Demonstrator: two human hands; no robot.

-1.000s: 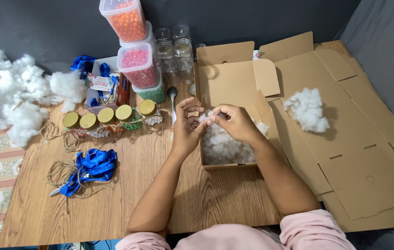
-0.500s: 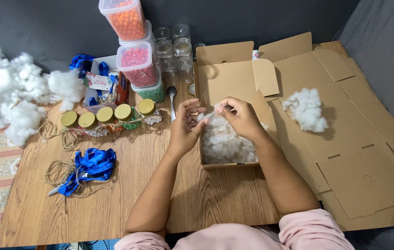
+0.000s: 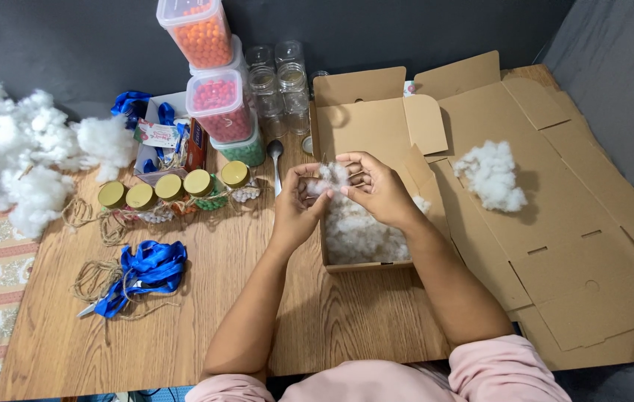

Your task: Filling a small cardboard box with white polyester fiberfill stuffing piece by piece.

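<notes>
Both my hands are raised over an open cardboard box point(image 3: 365, 123) on the wooden table. My left hand point(image 3: 296, 205) and my right hand point(image 3: 376, 186) pinch a small tuft of white stuffing point(image 3: 330, 177) between their fingertips and pull it apart. Below them the box holds a bed of the same white stuffing point(image 3: 358, 231). A metal spoon point(image 3: 275, 158) lies just left of the box, beside my left hand.
Flattened cardboard point(image 3: 577, 223) with a clump of stuffing point(image 3: 492, 175) lies to the right. A big stuffing heap point(image 3: 12, 156) is at far left. Gold-lidded jars point(image 3: 172, 190), stacked bead containers point(image 3: 216, 82), empty glass jars point(image 3: 280, 74), blue ribbon point(image 3: 146, 268) and twine point(image 3: 94, 279) crowd the left.
My hands stayed over the box, working the tuft between the fingers; the tuft is now spread a little wider. Nothing else on the table moved.
</notes>
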